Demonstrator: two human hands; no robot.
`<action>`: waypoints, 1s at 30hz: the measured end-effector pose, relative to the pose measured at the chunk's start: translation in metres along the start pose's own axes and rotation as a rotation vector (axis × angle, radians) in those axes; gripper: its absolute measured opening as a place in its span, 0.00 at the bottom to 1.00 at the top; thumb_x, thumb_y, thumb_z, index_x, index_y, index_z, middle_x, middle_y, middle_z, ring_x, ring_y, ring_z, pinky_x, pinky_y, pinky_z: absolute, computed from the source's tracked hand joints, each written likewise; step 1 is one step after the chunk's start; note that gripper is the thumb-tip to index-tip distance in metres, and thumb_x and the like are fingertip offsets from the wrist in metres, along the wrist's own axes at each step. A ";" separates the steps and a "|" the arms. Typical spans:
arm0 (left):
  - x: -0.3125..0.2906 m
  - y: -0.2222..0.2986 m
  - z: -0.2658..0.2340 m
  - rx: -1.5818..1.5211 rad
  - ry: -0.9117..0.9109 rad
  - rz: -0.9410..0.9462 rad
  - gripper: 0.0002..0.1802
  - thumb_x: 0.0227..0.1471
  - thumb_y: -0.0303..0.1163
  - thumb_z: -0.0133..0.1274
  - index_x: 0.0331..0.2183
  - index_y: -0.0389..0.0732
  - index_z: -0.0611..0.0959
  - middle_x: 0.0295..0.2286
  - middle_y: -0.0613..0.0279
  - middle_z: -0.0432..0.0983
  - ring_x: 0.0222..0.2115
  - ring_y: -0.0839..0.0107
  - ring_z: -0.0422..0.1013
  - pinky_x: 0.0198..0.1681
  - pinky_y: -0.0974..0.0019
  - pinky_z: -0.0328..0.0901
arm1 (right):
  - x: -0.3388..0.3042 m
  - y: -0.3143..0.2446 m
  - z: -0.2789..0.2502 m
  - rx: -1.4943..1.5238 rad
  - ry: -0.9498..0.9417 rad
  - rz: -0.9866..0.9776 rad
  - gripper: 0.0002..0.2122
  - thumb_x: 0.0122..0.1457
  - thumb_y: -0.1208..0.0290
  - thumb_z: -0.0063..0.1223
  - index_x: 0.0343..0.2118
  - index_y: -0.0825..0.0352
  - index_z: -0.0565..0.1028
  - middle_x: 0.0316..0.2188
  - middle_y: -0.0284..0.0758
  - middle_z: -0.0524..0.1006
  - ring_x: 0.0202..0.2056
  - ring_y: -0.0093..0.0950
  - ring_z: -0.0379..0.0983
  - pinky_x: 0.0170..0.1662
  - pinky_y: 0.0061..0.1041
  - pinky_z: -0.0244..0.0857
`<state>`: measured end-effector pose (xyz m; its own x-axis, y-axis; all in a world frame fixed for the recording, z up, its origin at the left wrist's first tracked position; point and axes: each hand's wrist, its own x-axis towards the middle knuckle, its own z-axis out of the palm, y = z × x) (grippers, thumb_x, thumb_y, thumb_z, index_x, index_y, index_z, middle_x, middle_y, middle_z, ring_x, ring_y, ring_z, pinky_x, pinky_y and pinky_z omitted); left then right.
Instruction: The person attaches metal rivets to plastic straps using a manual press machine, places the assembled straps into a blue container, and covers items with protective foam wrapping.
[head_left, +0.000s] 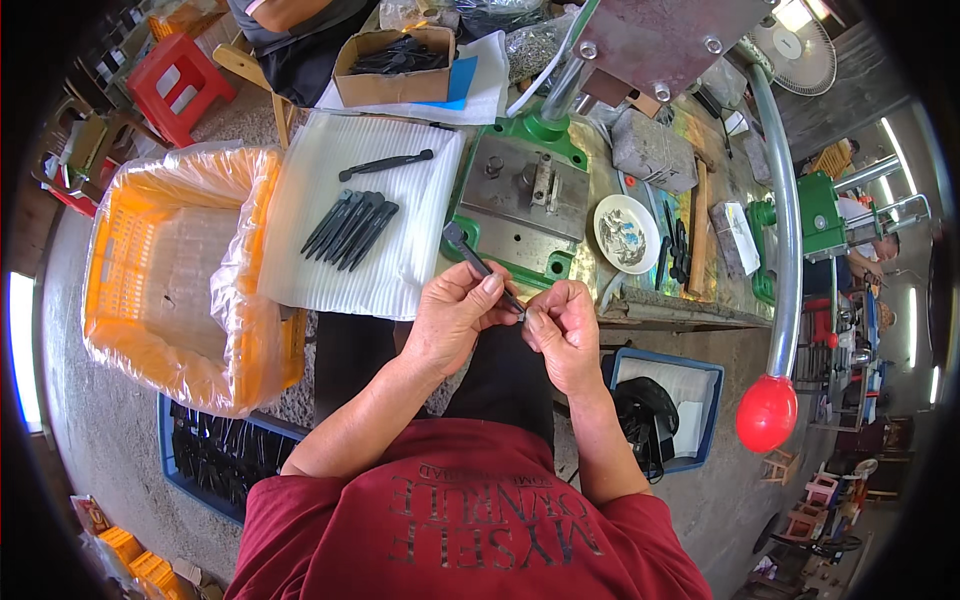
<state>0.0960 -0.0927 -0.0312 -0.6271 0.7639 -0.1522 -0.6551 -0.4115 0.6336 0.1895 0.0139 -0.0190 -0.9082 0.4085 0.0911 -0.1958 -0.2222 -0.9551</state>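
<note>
**Maroon shirt (470,480) at 6 o'clock, black bar (474,256) slanting above it**

Above the shirt, the left hand (450,312) pinches the bar between thumb and fingers and is the nearer hand to most of its length. At its lower end the right hand (565,335) has thumb and forefinger pressed together; I cannot tell whether they hold a separate small piece. The long axis runs from 11 o'clock to 5 o'clock, the wider end pointing toward the green press base (560,265).

From the fingers, a steel fixture (540,185) sits at 12 o'clock, a white bowl (602,236) of metal bits at 2, a foam sheet (345,286) bearing similar bars (350,226) at 10, and a yellow crate (293,350) at 9. Overhanging the table (655,302) at 1 is a metal block (660,35); a red knob (767,413) stands at 4.
</note>
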 end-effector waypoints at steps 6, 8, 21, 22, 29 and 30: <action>0.001 -0.002 -0.001 0.008 -0.018 0.000 0.07 0.49 0.30 0.45 0.32 0.39 0.73 0.26 0.63 0.71 0.26 0.75 0.68 0.29 0.73 0.66 | -0.002 0.002 -0.002 0.037 0.009 0.020 0.08 0.52 0.80 0.43 0.29 0.64 0.57 0.22 0.31 0.63 0.18 0.16 0.56 0.20 0.14 0.53; 0.001 -0.002 -0.001 0.014 -0.021 -0.001 0.07 0.49 0.30 0.45 0.32 0.39 0.73 0.26 0.63 0.71 0.26 0.75 0.68 0.29 0.73 0.66 | -0.001 0.002 -0.001 0.036 0.018 0.020 0.08 0.52 0.80 0.43 0.29 0.64 0.57 0.22 0.30 0.63 0.18 0.15 0.56 0.20 0.14 0.53; 0.000 -0.008 0.000 0.186 0.000 0.119 0.05 0.48 0.30 0.46 0.30 0.41 0.73 0.25 0.67 0.71 0.23 0.79 0.66 0.22 0.78 0.61 | -0.004 0.009 0.002 0.021 0.074 -0.006 0.08 0.52 0.81 0.42 0.30 0.65 0.56 0.21 0.29 0.62 0.18 0.14 0.55 0.20 0.13 0.51; 0.001 -0.008 0.000 0.126 0.001 0.079 0.04 0.48 0.30 0.46 0.29 0.41 0.73 0.24 0.68 0.71 0.23 0.80 0.65 0.21 0.79 0.60 | -0.004 0.009 0.002 0.020 0.077 0.000 0.08 0.52 0.81 0.42 0.30 0.65 0.56 0.20 0.29 0.62 0.18 0.14 0.55 0.20 0.13 0.51; 0.000 -0.008 0.000 0.264 0.017 0.100 0.04 0.49 0.31 0.45 0.29 0.42 0.73 0.24 0.68 0.70 0.23 0.80 0.65 0.21 0.80 0.59 | -0.003 0.010 0.000 -0.011 0.081 0.008 0.08 0.52 0.78 0.44 0.29 0.63 0.56 0.21 0.30 0.64 0.17 0.15 0.56 0.18 0.13 0.50; 0.001 -0.008 -0.001 0.193 0.022 0.060 0.04 0.49 0.31 0.45 0.29 0.42 0.73 0.24 0.68 0.70 0.23 0.80 0.65 0.21 0.80 0.59 | -0.003 0.010 0.000 -0.011 0.081 0.008 0.08 0.52 0.78 0.44 0.29 0.63 0.56 0.21 0.30 0.64 0.17 0.15 0.56 0.18 0.13 0.50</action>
<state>0.1006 -0.0891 -0.0370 -0.6732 0.7288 -0.1252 -0.5247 -0.3515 0.7753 0.1900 0.0101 -0.0286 -0.8769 0.4768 0.0605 -0.1838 -0.2164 -0.9588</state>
